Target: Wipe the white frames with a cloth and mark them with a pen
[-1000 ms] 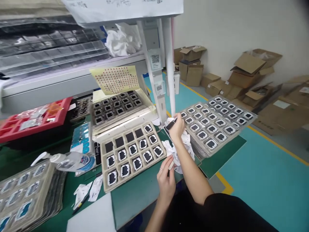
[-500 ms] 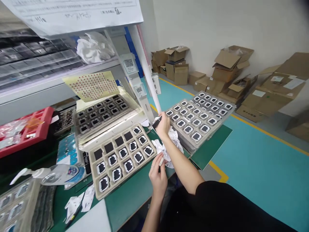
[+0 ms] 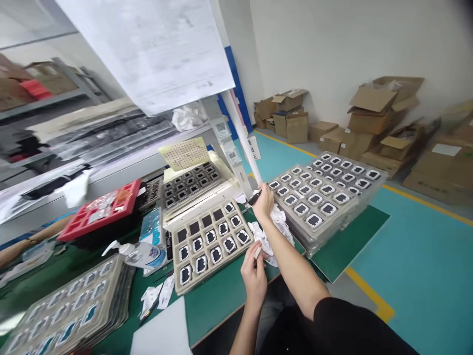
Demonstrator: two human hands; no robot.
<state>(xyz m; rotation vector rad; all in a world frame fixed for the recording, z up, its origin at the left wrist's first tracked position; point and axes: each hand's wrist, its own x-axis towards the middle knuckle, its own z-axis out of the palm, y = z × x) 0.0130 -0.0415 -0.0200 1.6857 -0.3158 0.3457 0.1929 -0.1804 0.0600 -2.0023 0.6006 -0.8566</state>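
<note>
My left hand [image 3: 254,277] pinches a small pale block-like piece [image 3: 257,251] between thumb and fingers, over the front edge of the green table. Farther forward, my right hand [image 3: 263,201] is closed around a dark object [image 3: 254,198] at the foot of a white post; its kind is unclear. Crumpled white cloths [image 3: 281,228] with dark spots lie under and beside my right forearm. To the left sits a beige compartment tray [image 3: 218,268] of white-framed black parts, with several back compartments showing only dark squares. Right of my hands stands a stack of clear trays [image 3: 306,236] filled with similar parts.
A pump bottle [image 3: 148,255], a red tray [image 3: 121,202] and a stack of filled trays [image 3: 121,296] occupy the left side. A paper sheet [image 3: 166,54] hangs overhead near the white post [image 3: 242,133]. Another person's arm [image 3: 33,240] reaches in at far left. Cardboard boxes [image 3: 369,128] line the wall.
The view has swung left and up, so the table things appear farther right and lower, and another person's arm shows. Both hands keep their holds and nearly the same places over the table.
</note>
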